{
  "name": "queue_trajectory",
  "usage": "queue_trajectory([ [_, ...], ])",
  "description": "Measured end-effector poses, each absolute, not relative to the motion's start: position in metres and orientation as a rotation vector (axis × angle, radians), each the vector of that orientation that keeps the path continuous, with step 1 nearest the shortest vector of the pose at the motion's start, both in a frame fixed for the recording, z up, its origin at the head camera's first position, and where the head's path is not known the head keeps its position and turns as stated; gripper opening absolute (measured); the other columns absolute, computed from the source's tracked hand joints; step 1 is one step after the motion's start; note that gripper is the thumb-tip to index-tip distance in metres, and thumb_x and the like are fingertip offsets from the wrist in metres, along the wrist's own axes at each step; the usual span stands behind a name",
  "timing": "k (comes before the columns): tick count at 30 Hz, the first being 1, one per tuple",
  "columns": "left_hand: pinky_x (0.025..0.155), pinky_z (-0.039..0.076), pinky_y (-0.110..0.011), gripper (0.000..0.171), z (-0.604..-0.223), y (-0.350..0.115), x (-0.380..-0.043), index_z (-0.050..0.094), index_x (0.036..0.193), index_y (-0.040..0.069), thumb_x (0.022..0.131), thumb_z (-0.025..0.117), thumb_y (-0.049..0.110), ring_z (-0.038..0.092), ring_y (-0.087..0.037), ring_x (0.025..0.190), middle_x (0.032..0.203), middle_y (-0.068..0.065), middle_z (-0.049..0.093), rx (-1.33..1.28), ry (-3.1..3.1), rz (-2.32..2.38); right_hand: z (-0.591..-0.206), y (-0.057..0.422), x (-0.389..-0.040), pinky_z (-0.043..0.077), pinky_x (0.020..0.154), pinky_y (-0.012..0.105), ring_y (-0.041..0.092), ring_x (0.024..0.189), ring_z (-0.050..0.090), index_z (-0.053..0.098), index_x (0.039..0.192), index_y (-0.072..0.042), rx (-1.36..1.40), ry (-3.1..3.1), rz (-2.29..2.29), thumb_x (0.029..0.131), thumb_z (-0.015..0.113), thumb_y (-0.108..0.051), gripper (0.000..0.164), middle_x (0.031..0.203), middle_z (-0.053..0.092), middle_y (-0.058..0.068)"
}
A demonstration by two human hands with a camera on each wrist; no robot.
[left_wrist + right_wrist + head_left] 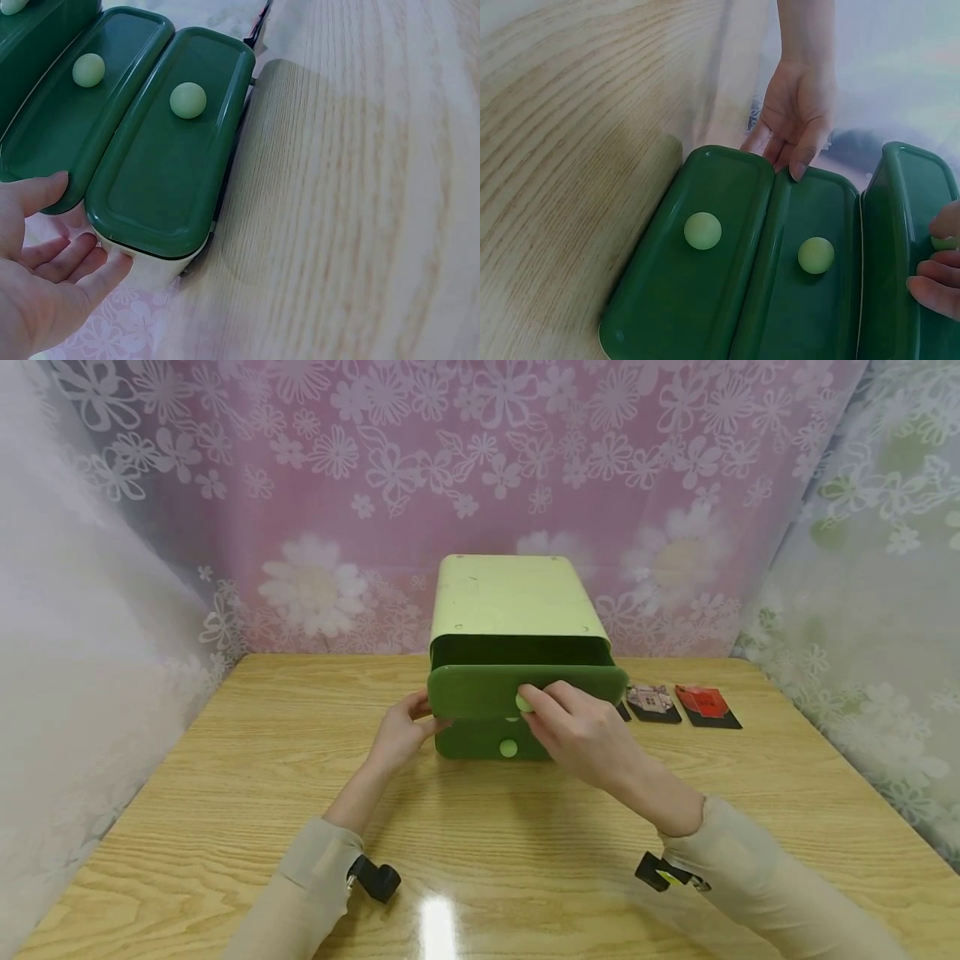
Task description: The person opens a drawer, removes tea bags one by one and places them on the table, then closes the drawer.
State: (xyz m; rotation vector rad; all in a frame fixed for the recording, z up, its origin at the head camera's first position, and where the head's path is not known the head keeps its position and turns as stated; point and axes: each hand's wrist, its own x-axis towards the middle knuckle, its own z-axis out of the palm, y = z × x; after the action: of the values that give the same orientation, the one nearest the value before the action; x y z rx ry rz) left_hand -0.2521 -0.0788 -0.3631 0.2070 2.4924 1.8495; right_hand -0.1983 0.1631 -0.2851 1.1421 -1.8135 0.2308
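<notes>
A drawer cabinet with a pale yellow-green shell stands on the table. Its dark green top drawer is pulled partway out, and the visible part of its inside looks dark. My right hand pinches the top drawer's round light green knob. At the cabinet's lower left side is my left hand; its thumb touches the edge of the middle drawer, while the other fingers rest along the side. The bottom drawer is closed, its knob uncovered.
Several dark-edged cards or flat pieces lie right of the cabinet, including a pink-grey one and a red one. The wooden table extends in front. A pink floral curtain hangs behind.
</notes>
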Motion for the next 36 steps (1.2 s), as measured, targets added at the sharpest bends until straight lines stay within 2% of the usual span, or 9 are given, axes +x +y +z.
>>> queue_trajectory([
  [9, 0.104, 0.036, -0.048, 0.055, -0.363, -0.079, -0.252, 0.050, 0.134, 0.010, 0.084, 0.070, 0.020, 0.043, -0.028, 0.128, 0.126, -0.010, 0.059, 0.202, 2.496, 1.846, -0.285, 0.163, -0.204, 0.045, 0.042, 0.029, 0.020, 0.054, 0.053, 0.062, 0.101, 0.001, 1.141, -1.827, 0.245, 0.098, 0.043, -0.016, 0.027, 0.074, 0.055, 0.010],
  [13, 0.104, 0.036, -0.048, 0.056, -0.362, -0.078, -0.251, 0.048, 0.135, 0.008, 0.084, 0.070, 0.019, 0.043, -0.029, 0.128, 0.127, -0.012, 0.058, 0.209, 2.497, 1.847, -0.285, 0.163, -0.206, 0.045, 0.043, 0.029, 0.020, 0.054, 0.053, 0.062, 0.102, 0.002, 1.143, -1.847, 0.260, 0.096, 0.048, -0.014, 0.022, 0.075, 0.055, 0.011],
  [16, 0.104, 0.036, -0.048, 0.056, -0.362, -0.078, -0.250, 0.049, 0.135, 0.008, 0.084, 0.070, 0.019, 0.043, -0.029, 0.128, 0.127, -0.011, 0.058, 0.198, 2.491, 1.853, -0.286, 0.163, -0.209, 0.045, 0.044, 0.030, 0.021, 0.056, 0.053, 0.062, 0.103, 0.002, 1.142, -1.870, 0.271, 0.087, 0.061, -0.005, 0.017, 0.076, 0.055, 0.011],
  [19, 0.104, 0.036, -0.047, 0.057, -0.363, -0.079, -0.250, 0.048, 0.135, 0.008, 0.084, 0.070, 0.019, 0.043, -0.028, 0.128, 0.126, -0.011, 0.058, 0.189, 2.484, 1.860, -0.286, 0.163, -0.210, 0.046, 0.044, 0.030, 0.022, 0.056, 0.054, 0.063, 0.103, 0.002, 1.140, -1.884, 0.274, 0.074, 0.073, 0.002, 0.030, 0.076, 0.055, 0.012],
  [21, 0.104, 0.036, -0.047, 0.057, -0.363, -0.079, -0.251, 0.048, 0.136, 0.008, 0.084, 0.070, 0.018, 0.044, -0.028, 0.127, 0.126, -0.011, 0.058, 0.193, 2.484, 1.859, -0.287, 0.163, -0.212, 0.046, 0.044, 0.030, 0.022, 0.056, 0.054, 0.063, 0.103, 0.002, 1.140, -1.881, 0.273, 0.069, 0.075, 0.003, 0.036, 0.076, 0.055, 0.012],
  [36, 0.102, 0.040, -0.044, 0.067, -0.363, -0.078, -0.252, 0.039, 0.141, 0.004, 0.083, 0.071, 0.018, 0.046, -0.028, 0.126, 0.129, -0.014, 0.055, 0.209, 2.491, 1.863, -0.285, 0.162, -0.224, 0.047, 0.045, 0.030, 0.022, 0.056, 0.054, 0.063, 0.101, 0.003, 1.099, -1.884, 0.261, 0.073, 0.075, 0.002, 0.030, 0.074, 0.055, 0.012],
])
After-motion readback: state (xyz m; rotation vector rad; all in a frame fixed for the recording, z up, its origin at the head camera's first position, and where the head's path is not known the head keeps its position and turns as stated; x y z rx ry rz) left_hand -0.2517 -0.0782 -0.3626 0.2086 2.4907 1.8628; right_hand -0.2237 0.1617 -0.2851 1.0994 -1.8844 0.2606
